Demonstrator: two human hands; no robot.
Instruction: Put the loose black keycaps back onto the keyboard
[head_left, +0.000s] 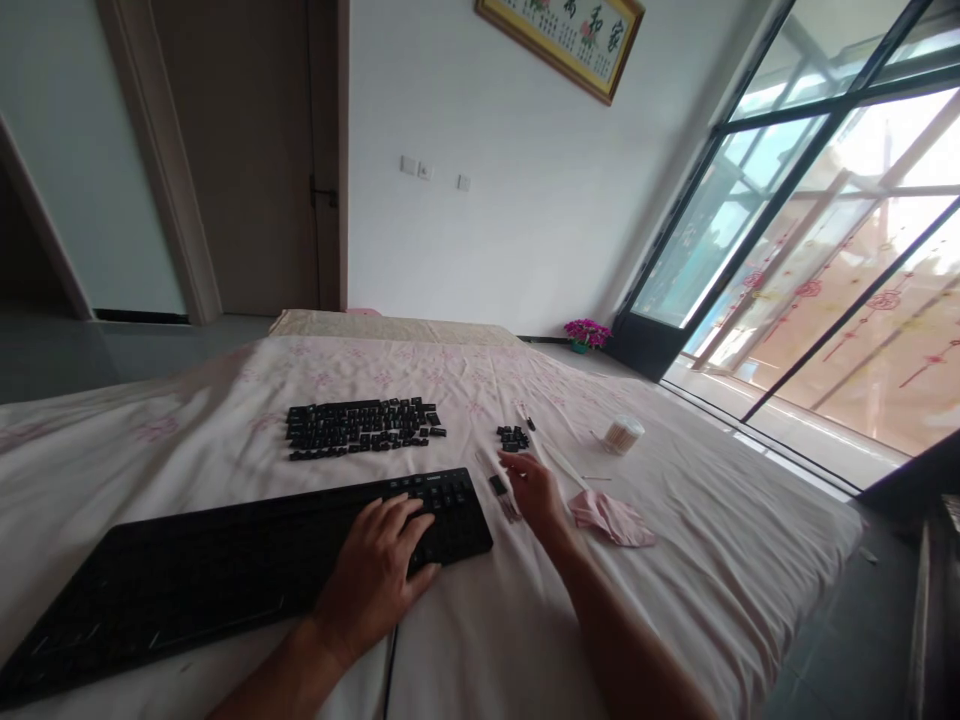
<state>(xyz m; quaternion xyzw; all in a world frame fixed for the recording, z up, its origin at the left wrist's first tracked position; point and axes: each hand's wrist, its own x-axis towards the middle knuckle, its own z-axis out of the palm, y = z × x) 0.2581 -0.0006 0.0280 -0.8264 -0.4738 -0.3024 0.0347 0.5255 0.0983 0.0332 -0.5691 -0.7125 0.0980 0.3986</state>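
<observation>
A black keyboard (247,560) lies slanted across the bed, its left and middle part bare of keycaps and several keys in place at its right end. My left hand (379,555) rests on the right part of the keyboard with its fingers apart, holding nothing. Just in front of a small pile of black keycaps (513,438) is my right hand (531,485). Its fingers are drawn together, and whatever may be between them is too small to make out. Beside that hand, on the left, lies a small brush-like item with a black part (498,486).
Many loose black keycaps (356,428) lie in rows beyond the keyboard. To the right are a tub of cotton swabs (623,435), a crumpled pink cloth (611,517) and a small black-tipped item (531,423). A cable (391,670) runs toward me over the sheet (712,560).
</observation>
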